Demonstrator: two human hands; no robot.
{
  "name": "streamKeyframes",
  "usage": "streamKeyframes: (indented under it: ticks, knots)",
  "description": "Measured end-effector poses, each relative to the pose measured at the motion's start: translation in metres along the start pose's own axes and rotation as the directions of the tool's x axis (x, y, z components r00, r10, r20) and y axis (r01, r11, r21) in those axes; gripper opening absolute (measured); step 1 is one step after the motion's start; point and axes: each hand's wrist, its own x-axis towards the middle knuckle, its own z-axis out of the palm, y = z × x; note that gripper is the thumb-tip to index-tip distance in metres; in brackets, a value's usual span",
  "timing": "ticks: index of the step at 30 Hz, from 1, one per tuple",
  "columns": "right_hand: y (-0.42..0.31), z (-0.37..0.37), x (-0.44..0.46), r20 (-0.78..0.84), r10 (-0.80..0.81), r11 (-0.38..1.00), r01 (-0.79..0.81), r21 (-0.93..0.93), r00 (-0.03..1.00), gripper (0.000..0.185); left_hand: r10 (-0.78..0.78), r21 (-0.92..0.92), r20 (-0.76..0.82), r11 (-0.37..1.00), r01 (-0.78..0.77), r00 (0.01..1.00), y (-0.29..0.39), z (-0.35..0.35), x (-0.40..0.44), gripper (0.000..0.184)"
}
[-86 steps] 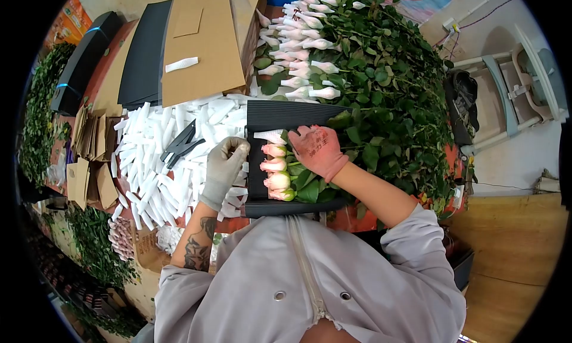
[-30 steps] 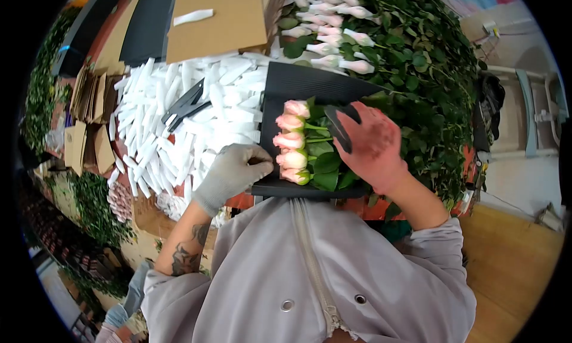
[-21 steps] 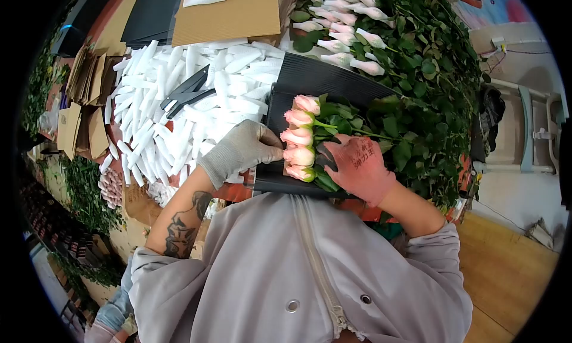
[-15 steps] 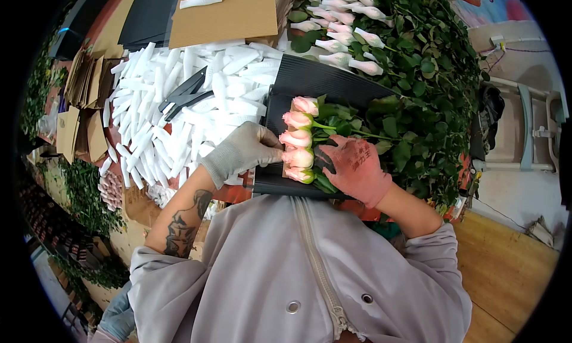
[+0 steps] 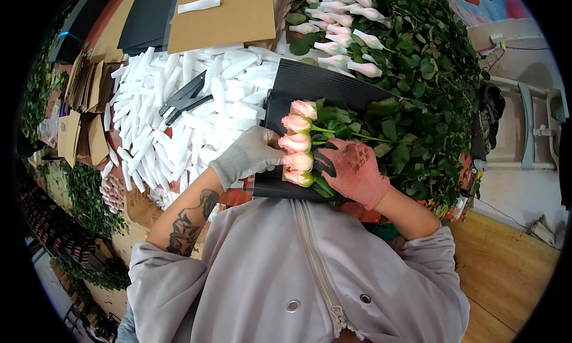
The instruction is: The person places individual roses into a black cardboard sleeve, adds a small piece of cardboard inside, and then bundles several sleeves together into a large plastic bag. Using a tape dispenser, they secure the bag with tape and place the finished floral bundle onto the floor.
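Red table [image 5: 237, 197]; pink roses [image 5: 295, 143] between left hand [image 5: 249, 154] and right hand [image 5: 354, 169].

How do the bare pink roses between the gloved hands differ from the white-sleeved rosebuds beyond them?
The bare pink roses show their petals; the white-sleeved rosebuds are covered. The roses form one short row; the rosebuds lie massed together. Both point their heads leftward.

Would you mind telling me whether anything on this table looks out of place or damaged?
One white tubular sleeve lies alone on the flat brown cardboard, apart from the loose heap of white sleeves, so it looks slightly stray. Nothing looks clearly damaged.
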Motion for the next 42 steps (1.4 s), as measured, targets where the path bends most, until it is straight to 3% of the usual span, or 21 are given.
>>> streamKeyframes:
  ticks: [3, 7, 11, 13, 14, 15, 16, 19, 26, 27, 28, 31, 32, 34, 36, 38, 39, 40, 42]
  knots:
    - [-0.004, 0.000, 0.002, 0.032, 0.023, 1.000, -0.023, -0.017, 0.999, 0.044, -0.075, 0.009, -0.020, 0.997, 0.075, 0.997, 0.009, -0.002, -0.008, 0.022]
    - [-0.004, 0.001, 0.002, -0.008, -0.015, 1.000, 0.015, -0.024, 1.000, 0.041, -0.054, 0.060, -0.043, 0.997, 0.057, 0.998, 0.003, -0.003, -0.011, 0.019]
    - [-0.007, -0.002, 0.007, 0.029, -0.005, 0.998, 0.007, -0.065, 1.000, 0.041, -0.040, -0.036, -0.090, 0.999, 0.037, 0.995, -0.007, -0.003, -0.007, 0.015]
    - [-0.004, 0.002, 0.010, -0.237, -0.081, 0.996, 0.089, 0.026, 0.968, 0.035, -0.064, -0.066, -0.106, 0.996, 0.057, 0.992, -0.001, -0.001, -0.009, 0.015]
    - [-0.006, -0.003, 0.011, -0.238, -0.078, 0.996, 0.087, 0.024, 0.968, 0.035, -0.102, -0.041, -0.143, 0.994, 0.097, 0.984, 0.009, 0.003, -0.014, 0.015]
    - [-0.009, -0.011, 0.012, -0.128, -0.051, 0.998, 0.055, 0.028, 0.991, 0.035, -0.140, -0.018, -0.181, 0.990, 0.139, 0.973, 0.014, 0.006, -0.018, 0.015]
    - [-0.010, -0.016, 0.013, -0.016, -0.022, 0.999, 0.023, 0.031, 1.000, 0.035, -0.140, -0.016, -0.180, 0.990, 0.139, 0.974, 0.013, 0.006, -0.018, 0.015]
    - [-0.007, -0.007, 0.007, 0.096, 0.001, 0.999, 0.002, -0.036, 0.995, 0.041, -0.093, 0.027, -0.173, 0.995, 0.099, 0.981, 0.009, 0.005, -0.019, 0.016]
    - [-0.001, 0.004, 0.002, -0.076, -0.095, 0.995, 0.091, -0.049, 0.993, 0.042, -0.060, 0.116, -0.123, 0.990, 0.074, 0.991, 0.008, -0.004, -0.027, 0.017]
    - [-0.002, 0.003, 0.003, -0.079, -0.086, 0.995, 0.083, -0.047, 0.993, 0.042, 0.282, 0.473, -0.230, 0.869, -0.146, 0.931, 0.018, -0.002, -0.040, 0.017]
    - [-0.003, 0.000, 0.005, -0.030, -0.054, 0.998, 0.053, -0.037, 0.998, 0.041, 0.607, 0.775, -0.191, 0.575, -0.261, 0.772, 0.028, 0.001, -0.053, 0.018]
    - [-0.010, -0.013, 0.009, 0.099, -0.002, 0.998, 0.008, -0.059, 0.995, 0.042, 0.558, 0.855, 0.151, 0.341, -0.392, 0.816, 0.052, 0.029, -0.085, 0.020]
    - [-0.010, -0.016, 0.011, 0.172, 0.023, 0.995, -0.006, -0.100, 0.985, 0.043, 0.558, 0.855, 0.153, 0.339, -0.392, 0.816, 0.053, 0.035, -0.086, 0.020]
    - [-0.009, -0.009, 0.007, 0.108, 0.025, 0.996, -0.015, -0.091, 0.994, 0.043, 0.566, 0.864, 0.214, 0.270, -0.424, 0.796, 0.053, 0.044, -0.085, 0.022]
    - [-0.009, -0.013, 0.000, 0.047, 0.026, 0.997, -0.023, -0.078, 0.999, 0.043, 0.612, 0.870, 0.210, 0.238, -0.431, 0.762, 0.038, 0.029, -0.076, 0.022]
    - [-0.015, -0.036, -0.008, -0.089, -0.004, 0.998, -0.002, -0.070, 0.996, 0.042, 0.640, 0.807, -0.086, 0.494, -0.323, 0.763, 0.030, 0.016, -0.074, 0.020]
    - [-0.020, -0.051, -0.006, -0.025, 0.003, 0.998, -0.004, -0.059, 1.000, 0.038, 0.703, 0.862, -0.057, 0.393, -0.319, 0.709, 0.036, 0.018, -0.074, 0.018]
    - [-0.019, -0.048, -0.006, -0.020, 0.005, 0.998, -0.007, -0.057, 1.000, 0.038, 0.699, 0.860, -0.057, 0.396, -0.320, 0.713, 0.041, 0.022, -0.071, 0.018]
    - [-0.010, -0.037, 0.000, 0.260, -0.004, 0.996, -0.021, 0.091, 0.965, 0.037, 0.741, 0.889, 0.207, 0.129, -0.439, 0.639, 0.051, 0.029, -0.060, 0.016]
